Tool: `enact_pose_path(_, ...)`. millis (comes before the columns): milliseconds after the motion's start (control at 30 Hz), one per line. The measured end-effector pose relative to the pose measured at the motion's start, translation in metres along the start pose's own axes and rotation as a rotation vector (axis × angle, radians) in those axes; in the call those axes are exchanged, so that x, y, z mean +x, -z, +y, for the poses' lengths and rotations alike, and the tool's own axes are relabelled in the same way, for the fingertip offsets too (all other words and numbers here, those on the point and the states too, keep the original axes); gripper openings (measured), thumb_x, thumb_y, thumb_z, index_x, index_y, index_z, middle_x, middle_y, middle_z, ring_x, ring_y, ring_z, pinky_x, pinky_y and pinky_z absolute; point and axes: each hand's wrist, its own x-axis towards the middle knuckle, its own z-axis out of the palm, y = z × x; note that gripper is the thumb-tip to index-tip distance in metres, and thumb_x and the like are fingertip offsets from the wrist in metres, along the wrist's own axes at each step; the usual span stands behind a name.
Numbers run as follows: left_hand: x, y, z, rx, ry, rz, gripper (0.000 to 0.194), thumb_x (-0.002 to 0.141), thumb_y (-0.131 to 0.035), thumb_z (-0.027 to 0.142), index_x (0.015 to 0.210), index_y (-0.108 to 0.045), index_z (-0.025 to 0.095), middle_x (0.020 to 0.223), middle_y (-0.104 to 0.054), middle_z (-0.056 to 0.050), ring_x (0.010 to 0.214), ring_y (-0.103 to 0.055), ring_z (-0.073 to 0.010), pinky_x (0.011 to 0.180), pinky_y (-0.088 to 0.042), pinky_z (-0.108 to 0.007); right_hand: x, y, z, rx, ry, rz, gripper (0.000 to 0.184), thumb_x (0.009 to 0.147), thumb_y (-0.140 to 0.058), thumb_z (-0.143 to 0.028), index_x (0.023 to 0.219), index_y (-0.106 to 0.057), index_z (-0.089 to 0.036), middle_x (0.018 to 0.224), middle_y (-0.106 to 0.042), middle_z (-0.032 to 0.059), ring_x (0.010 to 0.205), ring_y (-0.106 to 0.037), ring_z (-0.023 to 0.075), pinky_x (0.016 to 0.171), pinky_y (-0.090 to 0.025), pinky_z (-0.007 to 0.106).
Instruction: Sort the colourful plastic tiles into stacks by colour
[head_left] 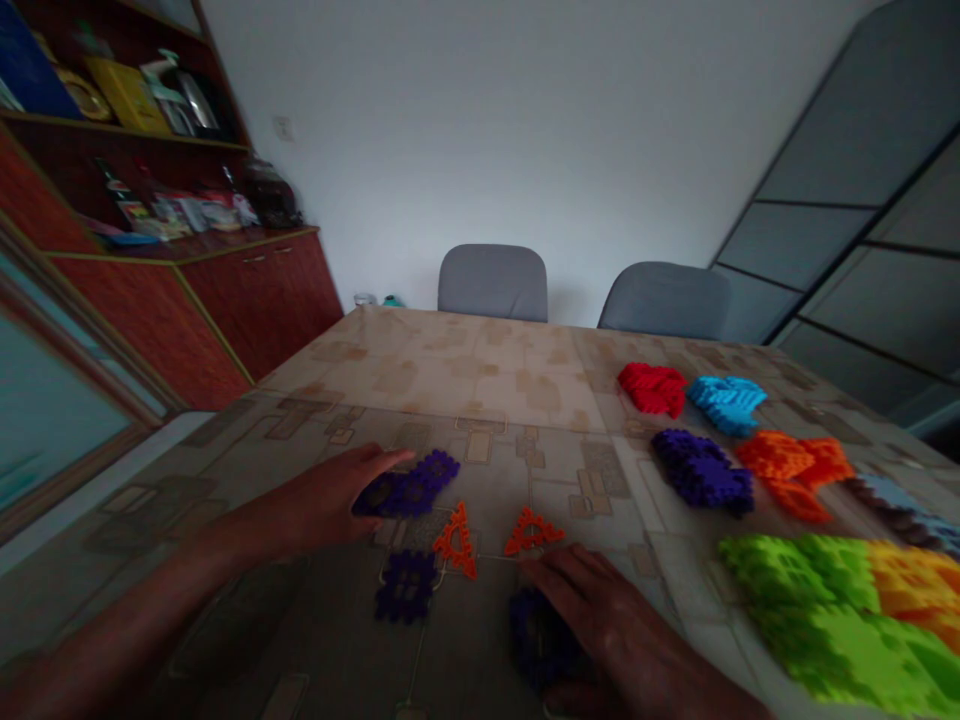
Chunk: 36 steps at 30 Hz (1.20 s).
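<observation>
My left hand [343,495] curls around the left end of a short row of joined purple interlocking tiles [420,483], thumb on the near side and fingers on the far side. Just below that row lies a single purple square tile [406,585]. Two orange triangle tiles stand out in the middle, the left orange triangle [457,541] and the right orange triangle [532,530]. My right hand [600,610] is closed over a dark purple tile piece [538,640], partly hidden by the fingers and in shadow.
Piles of tiles sit on the right of the patterned table [480,370]: red [654,388], light blue [726,402], purple [705,472], orange [795,468], green [840,620] and yellow [911,580]. Grey chairs [493,280] stand behind; a red-brown cabinet [262,290] is at left.
</observation>
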Motion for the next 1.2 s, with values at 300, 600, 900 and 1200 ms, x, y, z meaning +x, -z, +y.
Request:
enact_pose_path(300, -0.006, 0.030, 0.000, -0.280, 0.007, -0.060, 0.047, 0.101, -0.050, 0.051, 0.141, -0.054, 0.028, 0.124, -0.073, -0.003, 0.105, -0.072, -0.0258, 0.085, -0.057, -0.030, -0.002, -0.001, 0.002, -0.022, 0.047, 0.042, 0.095, 0.066, -0.093, -0.035, 0.150, -0.050, -0.024, 0.143, -0.060, 0.0124, 0.129, -0.055, 0.0346, 0.110, -0.046, 0.045)
enact_pose_path(600, 0.001, 0.010, -0.017, -0.116, 0.057, 0.047, 0.050, 0.098, -0.053, 0.048, 0.143, -0.054, 0.024, 0.138, -0.066, -0.011, 0.117, -0.067, -0.0312, 0.098, -0.052, -0.041, -0.003, 0.004, 0.001, -0.020, 0.063, -0.006, 0.098, 0.065, -0.094, -0.026, 0.151, -0.048, -0.018, 0.146, -0.058, 0.0147, 0.131, -0.055, 0.0338, 0.113, -0.044, 0.043)
enact_pose_path(900, 0.006, -0.006, -0.003, -0.026, 0.019, 0.026, 0.070, 0.084, -0.070, 0.042, 0.148, -0.048, 0.024, 0.140, -0.061, -0.013, 0.126, -0.058, -0.0351, 0.105, -0.045, -0.043, -0.009, 0.014, 0.001, 0.007, 0.010, -0.041, 0.096, 0.070, -0.090, -0.023, 0.154, -0.044, -0.022, 0.154, -0.051, 0.0129, 0.138, -0.049, 0.0341, 0.116, -0.041, 0.044)
enact_pose_path(1200, 0.007, 0.002, 0.032, -0.132, -0.011, 0.098, 0.069, 0.087, -0.066, 0.034, 0.151, -0.040, 0.030, 0.147, -0.056, -0.007, 0.128, -0.058, -0.0288, 0.105, -0.047, -0.041, -0.009, 0.015, 0.006, 0.173, -0.042, -0.013, 0.080, 0.079, -0.082, -0.027, 0.152, -0.048, -0.024, 0.153, -0.051, 0.0129, 0.138, -0.049, 0.0325, 0.114, -0.043, 0.045)
